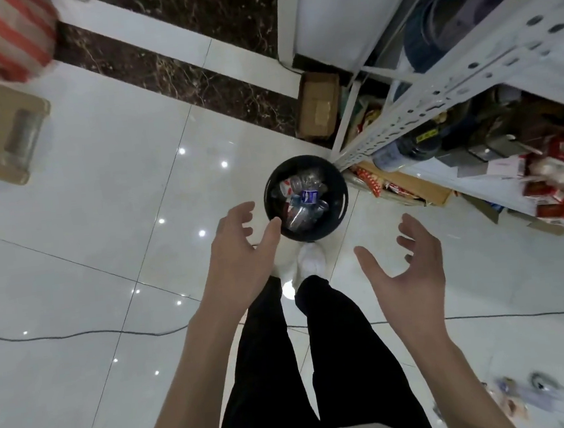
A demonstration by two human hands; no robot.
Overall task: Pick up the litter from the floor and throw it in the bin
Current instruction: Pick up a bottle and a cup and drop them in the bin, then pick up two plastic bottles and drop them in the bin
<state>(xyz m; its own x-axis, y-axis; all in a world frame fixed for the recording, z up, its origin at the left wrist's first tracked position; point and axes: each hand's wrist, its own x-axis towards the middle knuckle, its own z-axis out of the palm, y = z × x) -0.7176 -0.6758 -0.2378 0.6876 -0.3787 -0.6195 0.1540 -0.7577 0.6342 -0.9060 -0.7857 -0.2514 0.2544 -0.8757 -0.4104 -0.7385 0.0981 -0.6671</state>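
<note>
White floor tiles [69, 215] shone; both hands, left hand [239, 248] and right hand [411, 267], hovered spread and empty near the bin [340, 208]. Blurred litter [525, 394] at near right probably wanted fetching next.

Nothing legible — the blue label [308, 196] on litter [302, 213] in the round black bin [340, 191] bears white marks, perhaps lettering.

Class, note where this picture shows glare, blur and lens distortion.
Head view: glare spots dot the glossy floor tiles; motion blur smears the litter lower right and the red-striped bag upper left; wide-angle distortion bends the metal shelving; the bin looks fairly sharp.
</note>
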